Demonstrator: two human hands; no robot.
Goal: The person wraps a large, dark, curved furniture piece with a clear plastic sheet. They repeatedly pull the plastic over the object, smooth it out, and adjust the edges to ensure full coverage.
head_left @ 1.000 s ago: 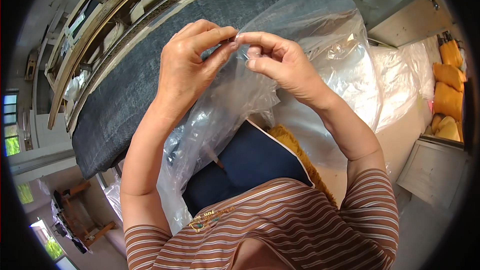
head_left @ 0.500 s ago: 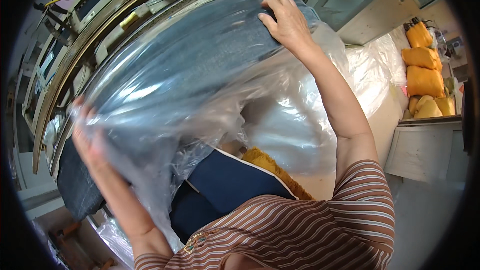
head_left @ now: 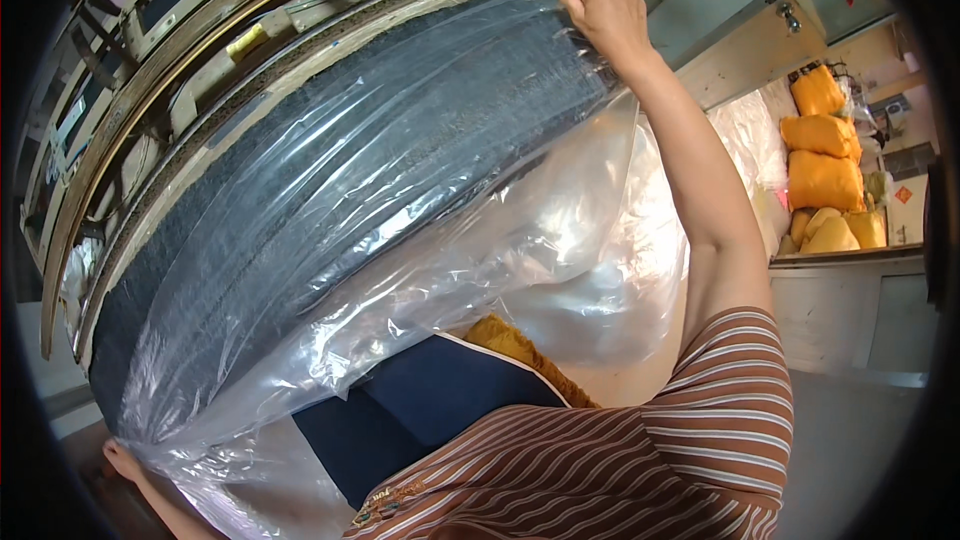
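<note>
A clear plastic sheet was stretched between my hands, across the dark cloth-covered board.
My right hand was curled nearly into a fist at the board's far right end, gripping the sheet's edge. My left hand, low beside the near left end, appeared closed on bunched plastic, where the folds converged; its fingers were poorly seen near the dark rim. Looser sheet lay against the navy cloth at my lap.
</note>
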